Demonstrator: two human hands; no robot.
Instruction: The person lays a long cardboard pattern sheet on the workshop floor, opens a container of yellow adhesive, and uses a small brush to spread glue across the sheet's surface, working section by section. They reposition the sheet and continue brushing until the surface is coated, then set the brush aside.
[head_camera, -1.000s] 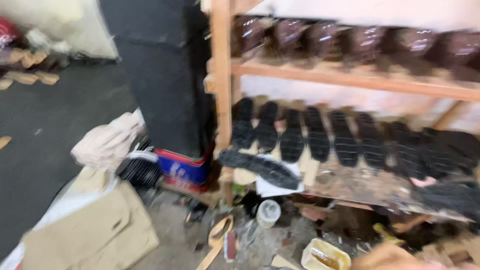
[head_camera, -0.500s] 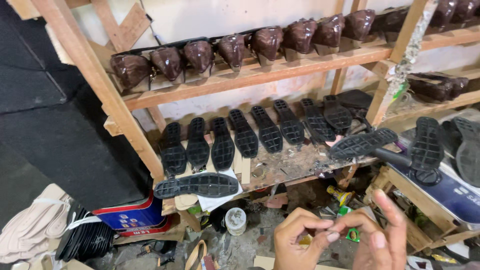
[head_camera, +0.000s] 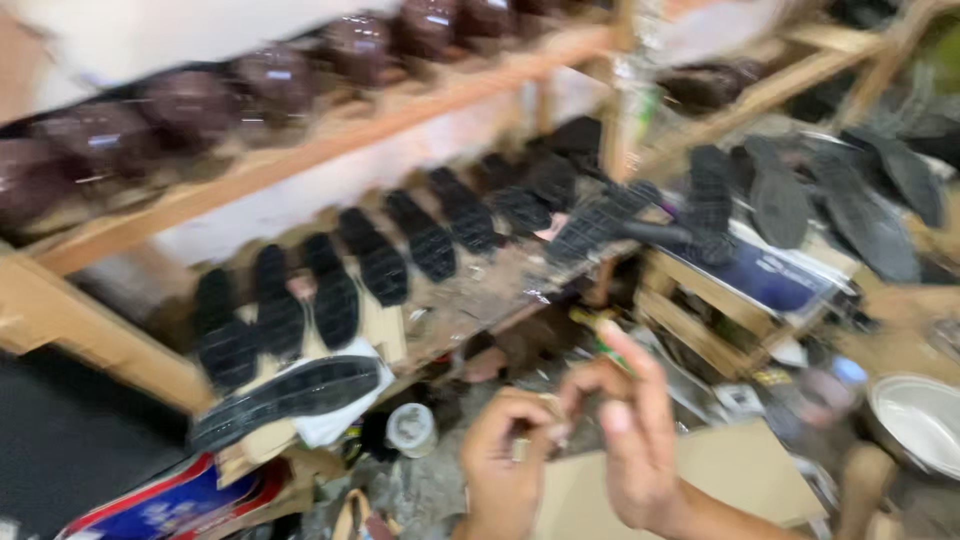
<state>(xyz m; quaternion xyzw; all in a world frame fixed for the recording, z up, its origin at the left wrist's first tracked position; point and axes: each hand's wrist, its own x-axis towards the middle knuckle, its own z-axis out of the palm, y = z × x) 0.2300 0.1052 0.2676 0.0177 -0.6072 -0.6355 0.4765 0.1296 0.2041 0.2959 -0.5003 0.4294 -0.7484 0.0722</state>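
Hovering above a cardboard sheet (head_camera: 700, 470), both hands' fingers (head_camera: 560, 395) pressed together, pinching something too blurred to tell.

Raw wood shelf (head_camera: 330, 150); glossy brown shoe uppers (head_camera: 270, 80); matt black rubber soles (head_camera: 380, 265); shiny metal bowl (head_camera: 925, 420); cardboard sheet (head_camera: 740, 470).

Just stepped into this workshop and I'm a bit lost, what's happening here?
A person is working at a cluttered shoe bench. Their left hand and right hand are raised together, fingertips pinching something too small and blurred to identify. Behind them, black soles lean in a row on a wooden shelf, with dark brown shoes above. A metal bowl sits to the right.
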